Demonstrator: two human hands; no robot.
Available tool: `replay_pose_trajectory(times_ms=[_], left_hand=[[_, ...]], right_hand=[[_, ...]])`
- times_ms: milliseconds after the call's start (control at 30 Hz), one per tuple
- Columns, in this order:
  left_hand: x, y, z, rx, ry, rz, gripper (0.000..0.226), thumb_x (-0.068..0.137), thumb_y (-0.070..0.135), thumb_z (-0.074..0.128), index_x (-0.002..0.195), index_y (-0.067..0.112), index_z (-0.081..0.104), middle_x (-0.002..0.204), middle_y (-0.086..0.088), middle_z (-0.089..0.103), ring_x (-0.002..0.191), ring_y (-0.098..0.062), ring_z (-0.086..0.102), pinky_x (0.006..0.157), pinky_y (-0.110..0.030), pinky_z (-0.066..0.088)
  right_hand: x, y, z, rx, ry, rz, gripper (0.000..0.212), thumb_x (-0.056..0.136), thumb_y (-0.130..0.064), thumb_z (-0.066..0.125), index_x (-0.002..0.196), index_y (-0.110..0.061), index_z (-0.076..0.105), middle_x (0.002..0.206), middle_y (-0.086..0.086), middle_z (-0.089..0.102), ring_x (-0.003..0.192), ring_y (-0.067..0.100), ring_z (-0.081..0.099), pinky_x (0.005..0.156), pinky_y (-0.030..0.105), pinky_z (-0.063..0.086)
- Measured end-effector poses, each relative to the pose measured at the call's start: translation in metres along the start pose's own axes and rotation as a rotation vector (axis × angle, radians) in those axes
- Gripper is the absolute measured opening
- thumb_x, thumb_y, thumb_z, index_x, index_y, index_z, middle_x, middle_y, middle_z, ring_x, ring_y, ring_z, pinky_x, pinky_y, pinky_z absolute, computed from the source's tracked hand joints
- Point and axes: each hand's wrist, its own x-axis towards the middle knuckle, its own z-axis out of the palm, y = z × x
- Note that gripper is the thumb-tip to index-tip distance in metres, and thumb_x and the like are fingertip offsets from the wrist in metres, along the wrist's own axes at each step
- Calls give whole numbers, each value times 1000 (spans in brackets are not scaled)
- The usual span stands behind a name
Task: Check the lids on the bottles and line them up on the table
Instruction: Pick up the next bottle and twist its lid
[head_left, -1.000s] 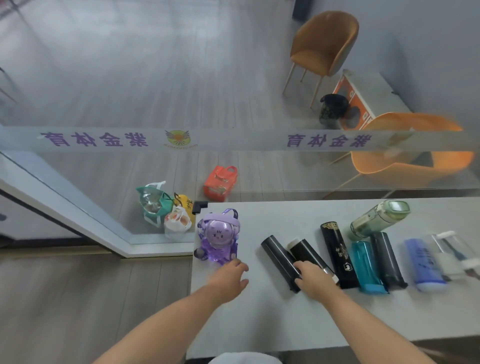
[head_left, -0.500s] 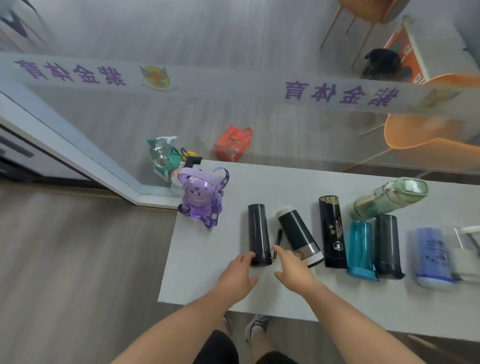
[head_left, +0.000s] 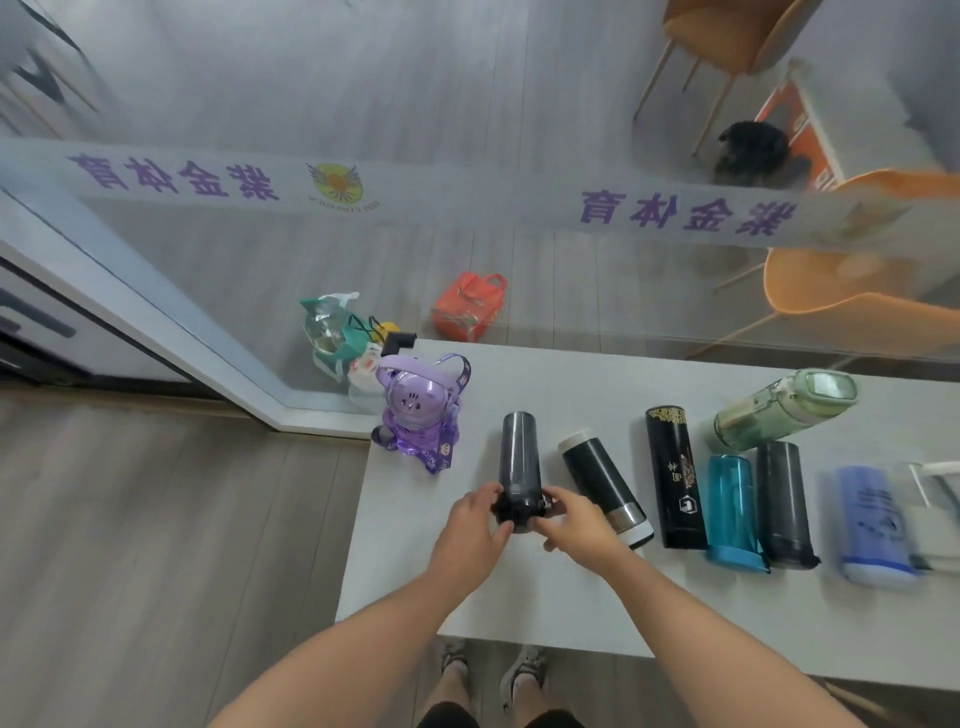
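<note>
A dark smoky bottle (head_left: 518, 457) lies on the white table (head_left: 519, 592), lid end toward me. My left hand (head_left: 470, 535) and my right hand (head_left: 576, 522) both grip its black lid from either side. To its right lie several bottles in a row: a black one with white ends (head_left: 602, 480), a black one with gold print (head_left: 674, 475), a teal one (head_left: 731, 506), a dark grey one (head_left: 783, 501) and a blue one (head_left: 867, 525). A green bottle (head_left: 782, 410) lies behind them. A purple cartoon bottle (head_left: 415, 410) stands at the far left corner.
A glass partition with purple lettering rises just behind the table. Beyond it are bags (head_left: 343, 332) and a red bag (head_left: 467, 306) on the floor, plus orange chairs (head_left: 852, 291). The table's near edge is above my feet. A clear container (head_left: 935, 499) lies at the far right.
Both hands have closed onto the lid end of the dark smoky bottle; half a second ago they were just reaching it. The camera has tilted further down.
</note>
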Motion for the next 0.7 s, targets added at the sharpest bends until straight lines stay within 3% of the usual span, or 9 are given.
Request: replay_pose_trajectory(times_ms=[133, 333, 567, 700], left_hand=[[4, 20, -36, -33, 79, 81, 39, 89, 32, 65, 122, 34, 45, 104, 9, 54, 103, -12, 52, 86, -35, 50], [22, 35, -69, 26, 140, 193, 33, 93, 31, 61, 124, 31, 49, 114, 2, 57, 105, -17, 52, 88, -36, 48], [36, 42, -81, 308, 144, 294, 25, 96, 29, 51, 121, 27, 52, 136, 0, 44, 118, -26, 43, 87, -41, 50], [35, 42, -78, 399, 213, 435, 24, 91, 28, 51, 113, 21, 57, 129, -3, 52, 112, -28, 48, 88, -39, 49]], right_hand=[[-4, -29, -16, 105, 35, -19, 29, 90, -22, 69, 118, -16, 67, 90, 5, 76, 65, 21, 73, 62, 28, 54], [-2, -66, -28, 332, 95, 2, 23, 91, -14, 64, 113, -7, 67, 83, 13, 71, 58, 22, 59, 58, 32, 49], [18, -69, -29, 274, 150, 50, 32, 88, -30, 68, 117, -17, 65, 90, 8, 74, 58, 16, 64, 58, 31, 50], [11, -64, -37, 230, 178, 57, 28, 89, -30, 67, 115, -21, 59, 91, 7, 73, 60, 18, 67, 56, 29, 51]])
